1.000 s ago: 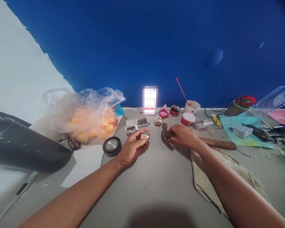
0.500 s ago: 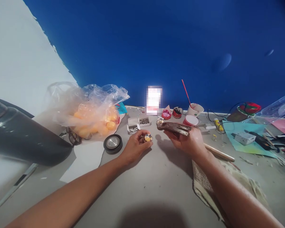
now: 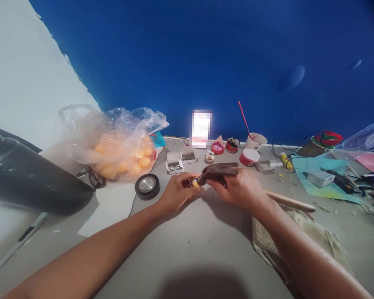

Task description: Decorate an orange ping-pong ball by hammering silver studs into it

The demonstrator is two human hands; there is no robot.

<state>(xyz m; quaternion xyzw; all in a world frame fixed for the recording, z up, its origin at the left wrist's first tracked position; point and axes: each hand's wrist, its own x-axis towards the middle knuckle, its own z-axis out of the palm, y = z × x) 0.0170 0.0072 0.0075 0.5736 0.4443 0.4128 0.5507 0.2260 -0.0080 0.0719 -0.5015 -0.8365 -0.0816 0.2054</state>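
Fingers of the left hand point(image 3: 176, 192) are curled almost closed around a small gold studded ball point(image 3: 195, 182), over the middle of the table point(image 3: 190, 249). Those of the right hand point(image 3: 241, 187) wrap a claw hammer point(image 3: 221, 169) near its head, the striking end at the ball's three o'clock side; contact between them cannot be told. From the ball, a second shiny ball point(image 3: 210, 157) sits at one o'clock, a black-rimmed disc point(image 3: 147, 186) at nine.

The left hand point(image 3: 178, 192) holds a small shiny piece point(image 3: 194, 182) over the bench point(image 3: 187, 253). The right hand point(image 3: 241, 189) holds a hammer point(image 3: 220, 170), its head very near to this piece. Behind, a white box point(image 3: 173, 157) contains metal bits point(image 3: 175, 167).
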